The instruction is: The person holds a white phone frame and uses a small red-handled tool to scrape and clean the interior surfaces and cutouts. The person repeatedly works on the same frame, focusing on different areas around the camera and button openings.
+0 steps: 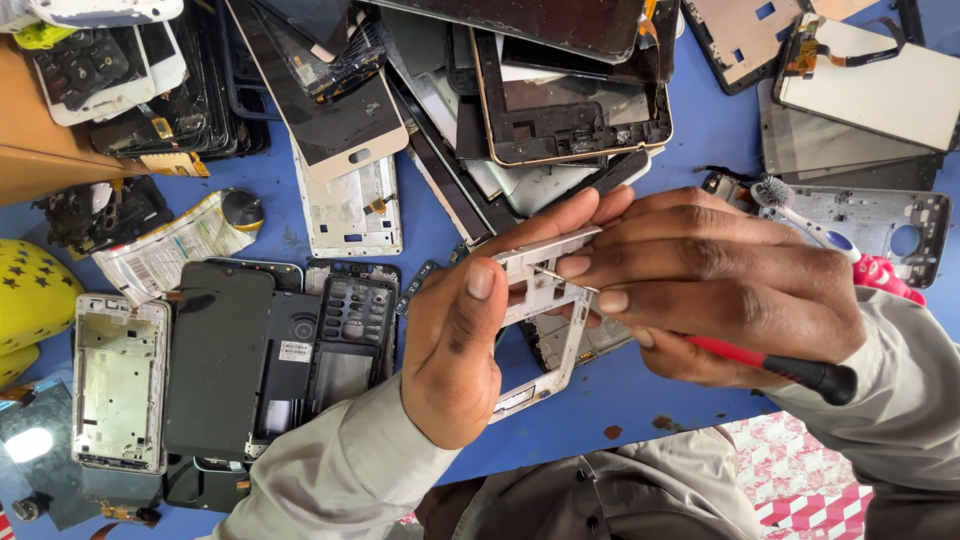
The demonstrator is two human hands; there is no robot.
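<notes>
Here the left hand (455, 345) grips one white phone frame (540, 300) above the blue counter (600, 400), thumb pressed on its face and fingers curled shut behind it, while the right hand (715, 285) is closed around one red-handled screwdriver (770, 365) whose thin metal tip touches the frame's upper part. Left of the frame lie one dark keypad phone body (350, 335), one black screen panel (215, 360) and one silver frame (120, 380). Right of it, one toothbrush (800, 215) rests on a grey chassis (880, 220).
</notes>
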